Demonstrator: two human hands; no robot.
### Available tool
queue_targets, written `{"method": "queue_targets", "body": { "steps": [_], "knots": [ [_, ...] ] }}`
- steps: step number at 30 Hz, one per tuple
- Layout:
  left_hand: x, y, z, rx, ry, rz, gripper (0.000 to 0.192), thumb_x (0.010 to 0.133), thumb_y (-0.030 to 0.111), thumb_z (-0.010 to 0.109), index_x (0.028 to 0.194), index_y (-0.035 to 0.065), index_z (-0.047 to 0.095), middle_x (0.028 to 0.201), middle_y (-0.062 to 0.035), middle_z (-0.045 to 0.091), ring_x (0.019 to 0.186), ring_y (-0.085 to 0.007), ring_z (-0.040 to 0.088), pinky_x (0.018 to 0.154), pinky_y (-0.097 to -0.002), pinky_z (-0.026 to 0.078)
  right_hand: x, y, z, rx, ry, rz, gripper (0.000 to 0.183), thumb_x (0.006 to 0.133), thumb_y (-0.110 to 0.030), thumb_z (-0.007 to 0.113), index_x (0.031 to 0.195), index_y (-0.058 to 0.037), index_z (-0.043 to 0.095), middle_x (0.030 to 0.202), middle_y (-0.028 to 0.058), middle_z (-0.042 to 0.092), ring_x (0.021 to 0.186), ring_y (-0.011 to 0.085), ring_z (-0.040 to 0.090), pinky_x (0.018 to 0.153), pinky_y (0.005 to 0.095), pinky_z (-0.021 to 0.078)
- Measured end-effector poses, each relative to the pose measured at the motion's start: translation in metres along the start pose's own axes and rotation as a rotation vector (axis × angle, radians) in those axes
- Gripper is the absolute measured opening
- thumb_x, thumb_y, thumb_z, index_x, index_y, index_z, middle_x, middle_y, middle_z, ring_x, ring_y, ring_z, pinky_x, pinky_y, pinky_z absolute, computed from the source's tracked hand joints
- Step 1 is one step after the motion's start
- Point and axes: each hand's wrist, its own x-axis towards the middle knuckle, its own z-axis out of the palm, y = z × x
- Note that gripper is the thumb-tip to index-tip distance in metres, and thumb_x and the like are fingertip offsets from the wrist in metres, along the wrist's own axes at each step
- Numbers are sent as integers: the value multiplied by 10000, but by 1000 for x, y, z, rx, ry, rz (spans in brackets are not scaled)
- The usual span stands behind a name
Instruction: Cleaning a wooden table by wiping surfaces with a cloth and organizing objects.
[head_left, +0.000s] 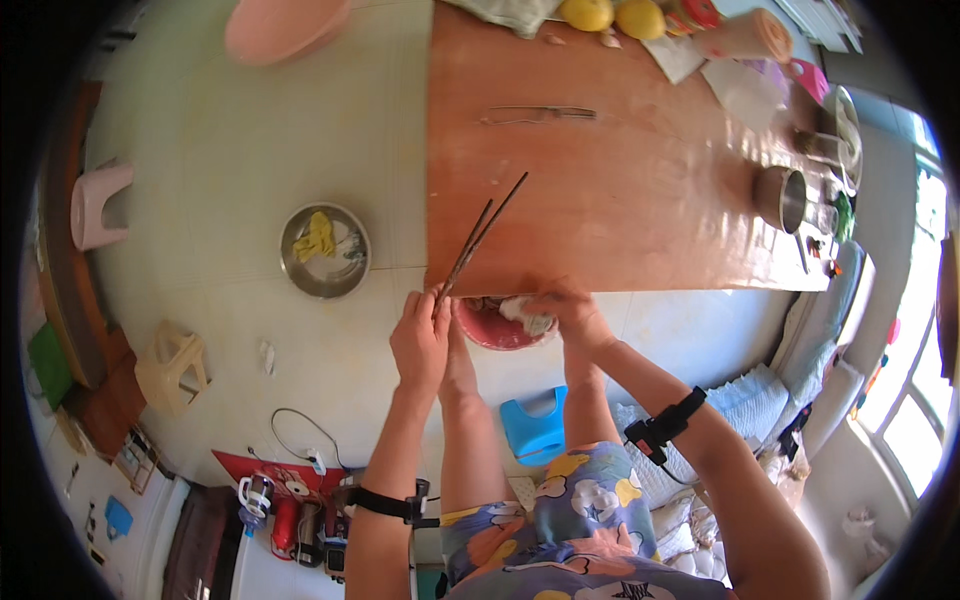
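My left hand (421, 337) is closed around the lower ends of several thin dark sticks (480, 232), possibly chopsticks, whose tips fan slightly apart over the table's left front corner. My right hand (574, 313) grips a white cloth or wad (534, 319) at the table's front edge, above a red basin (495, 330). Dark contents show in part at the basin's back; the table edge and my right hand hide the rest. Farther back on the brown wooden table (637, 202) lies a pair of thin metal tongs or similar wire-like utensils (547, 114).
A steel basin (289, 274) with a yellow cloth stands on the floor at left, a pink basin (289, 30) behind it. A blue stool (534, 427) is near my legs. A metal pot (780, 199), yellow fruits (586, 13) and jars line the table's far and right sides.
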Motion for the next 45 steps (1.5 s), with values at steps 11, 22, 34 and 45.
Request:
{"method": "queue_targets", "body": {
  "steps": [11, 22, 34, 45],
  "knots": [
    [52, 137, 73, -201, -96, 149, 200, 932, 144, 511, 1075, 27, 590, 1014, -94, 647, 909, -225, 631, 783, -325, 481, -136, 71, -153, 272, 599, 786, 383, 758, 8, 519, 1128, -72, 579, 1006, 151, 580, 904, 322, 545, 792, 369, 452],
    [-10, 248, 169, -238, -388, 52, 294, 964, 247, 477, 954, 5, 644, 641, 37, 420, 572, -72, 384, 518, -244, 314, -267, 214, -358, -470, 594, 674, 338, 644, -48, 696, 957, -177, 703, 1409, 121, 359, 1299, 365, 281, 1052, 452, 294],
    [-41, 315, 219, -350, -612, 13, 301, 974, 221, 463, 955, -37, 616, 602, 60, 411, 531, -22, 363, 462, -191, 278, -271, 142, -280, 181, 836, 475, 389, 675, -24, 682, 1030, -184, 684, 972, 140, 509, 911, 310, 529, 807, 369, 457],
    [-104, 287, 151, -205, -867, 117, 294, 952, 241, 508, 1008, -16, 641, 622, 62, 487, 522, -11, 404, 456, -180, 307, -305, -74, -134, 808, 1101, 644, 372, 703, -76, 611, 1074, -73, 642, 1073, 135, 499, 1065, 276, 469, 908, 341, 390]
  ]
}}
